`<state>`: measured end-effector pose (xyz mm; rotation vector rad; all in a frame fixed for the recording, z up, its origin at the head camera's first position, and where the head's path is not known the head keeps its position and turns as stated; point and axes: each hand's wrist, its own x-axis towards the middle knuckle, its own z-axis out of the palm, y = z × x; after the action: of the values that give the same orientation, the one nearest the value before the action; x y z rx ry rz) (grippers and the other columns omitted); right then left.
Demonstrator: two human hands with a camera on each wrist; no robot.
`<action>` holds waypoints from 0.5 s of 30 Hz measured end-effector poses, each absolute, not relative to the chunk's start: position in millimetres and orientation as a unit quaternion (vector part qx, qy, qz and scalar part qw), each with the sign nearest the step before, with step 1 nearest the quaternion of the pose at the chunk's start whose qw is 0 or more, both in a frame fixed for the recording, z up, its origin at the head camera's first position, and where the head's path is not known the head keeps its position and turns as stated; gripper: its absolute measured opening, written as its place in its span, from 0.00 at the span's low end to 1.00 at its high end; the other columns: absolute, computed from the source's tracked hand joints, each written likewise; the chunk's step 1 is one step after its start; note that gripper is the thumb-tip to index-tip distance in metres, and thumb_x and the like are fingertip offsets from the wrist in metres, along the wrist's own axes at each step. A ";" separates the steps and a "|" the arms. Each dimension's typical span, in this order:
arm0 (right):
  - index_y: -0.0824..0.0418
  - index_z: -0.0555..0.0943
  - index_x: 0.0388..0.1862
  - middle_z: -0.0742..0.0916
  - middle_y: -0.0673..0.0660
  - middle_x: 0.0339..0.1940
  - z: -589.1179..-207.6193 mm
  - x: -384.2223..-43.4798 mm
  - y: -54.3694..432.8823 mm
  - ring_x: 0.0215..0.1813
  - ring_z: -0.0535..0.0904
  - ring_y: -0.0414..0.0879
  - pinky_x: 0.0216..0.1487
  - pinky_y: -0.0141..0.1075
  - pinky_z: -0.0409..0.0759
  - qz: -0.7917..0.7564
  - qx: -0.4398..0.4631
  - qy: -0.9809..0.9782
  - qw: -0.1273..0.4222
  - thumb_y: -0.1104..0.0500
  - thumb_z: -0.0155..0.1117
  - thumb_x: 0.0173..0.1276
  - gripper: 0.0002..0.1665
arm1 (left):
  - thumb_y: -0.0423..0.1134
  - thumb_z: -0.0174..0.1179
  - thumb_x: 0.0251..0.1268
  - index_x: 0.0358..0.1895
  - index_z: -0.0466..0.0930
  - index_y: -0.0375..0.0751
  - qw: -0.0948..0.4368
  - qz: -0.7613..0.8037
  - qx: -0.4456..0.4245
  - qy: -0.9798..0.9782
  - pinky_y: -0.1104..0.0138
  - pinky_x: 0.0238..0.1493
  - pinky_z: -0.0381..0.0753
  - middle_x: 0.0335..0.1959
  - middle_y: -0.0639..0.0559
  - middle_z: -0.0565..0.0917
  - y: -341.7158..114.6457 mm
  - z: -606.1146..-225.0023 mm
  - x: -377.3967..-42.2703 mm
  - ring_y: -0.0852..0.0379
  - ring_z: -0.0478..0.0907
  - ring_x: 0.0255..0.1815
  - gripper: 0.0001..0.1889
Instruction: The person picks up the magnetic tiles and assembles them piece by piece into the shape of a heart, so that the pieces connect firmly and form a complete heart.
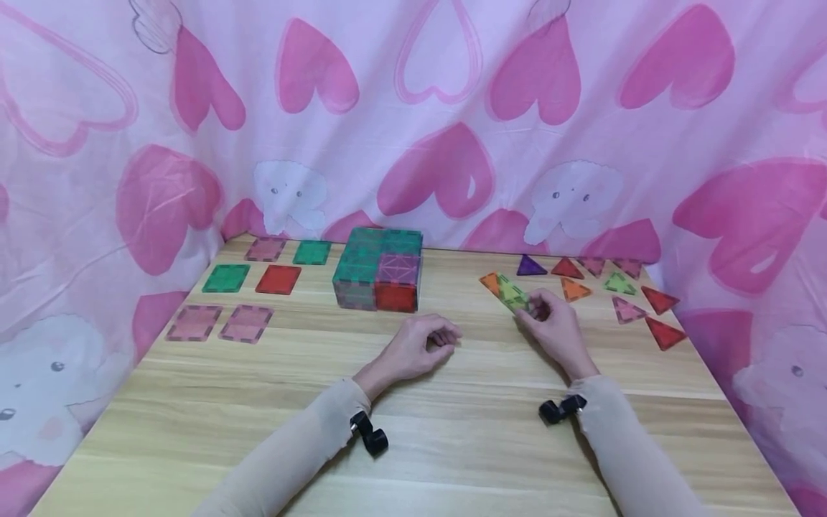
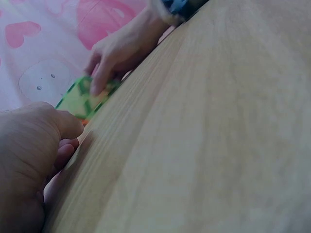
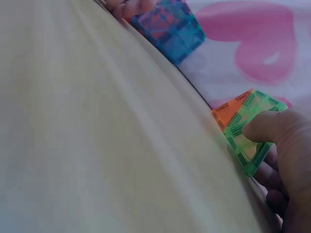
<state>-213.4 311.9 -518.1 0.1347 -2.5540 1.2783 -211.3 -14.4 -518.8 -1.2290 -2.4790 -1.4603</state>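
Observation:
My right hand point(image 1: 554, 327) pinches a green triangular magnetic tile point(image 3: 252, 104) at the right of the table, with its thumb lying on the green face. An orange triangular tile point(image 1: 489, 283) adjoins the green at the far end. The green part seems to be more than one triangle, but the thumb covers some of it. Left of centre stands a low box of square magnetic tiles point(image 1: 362, 255), green on top with a purple corner and a red front panel. My left hand point(image 1: 413, 348) rests on the wood in front of the box, fingers loosely curled, holding nothing.
Several square tiles, among them a red one point(image 1: 278, 280) and a green one point(image 1: 226, 278), lie flat at the left. Loose triangles, including a purple one point(image 1: 531, 266) and a red one point(image 1: 664, 333), lie at the right. A pink heart-patterned curtain point(image 1: 426, 108) borders the table.

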 end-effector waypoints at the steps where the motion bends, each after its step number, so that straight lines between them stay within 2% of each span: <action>1: 0.63 0.86 0.52 0.87 0.59 0.42 -517.5 -218.9 304.9 0.42 0.80 0.47 0.42 0.25 0.79 0.447 0.045 -0.883 0.138 0.60 0.79 0.75 0.14 | 0.28 0.72 0.74 0.53 0.90 0.38 0.004 -0.467 -0.391 -0.793 0.70 0.49 0.89 0.44 0.53 0.91 -14.2 -519.2 -211.3 0.64 0.87 0.43 0.10; 7: 0.65 0.87 0.55 0.90 0.61 0.43 -516.3 -247.6 259.8 0.43 0.83 0.49 0.44 0.28 0.81 0.462 0.021 -0.877 0.133 0.61 0.78 0.74 0.15 | 0.27 0.72 0.72 0.54 0.90 0.37 -0.004 -0.468 -0.385 -0.796 0.70 0.49 0.89 0.44 0.53 0.92 -15.6 -519.8 -208.2 0.65 0.86 0.43 0.11; 15: 0.66 0.88 0.56 0.92 0.62 0.41 -515.2 -274.1 213.2 0.40 0.86 0.52 0.40 0.33 0.84 0.478 0.000 -0.863 0.166 0.62 0.78 0.74 0.16 | 0.27 0.72 0.72 0.54 0.90 0.37 0.002 -0.473 -0.390 -0.790 0.71 0.49 0.89 0.44 0.52 0.92 -13.7 -518.1 -208.7 0.65 0.87 0.43 0.11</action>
<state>-274.1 213.2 -515.2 -0.0001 -2.4562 1.3601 -208.7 -13.7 -518.1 -1.2235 -2.4798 -1.4826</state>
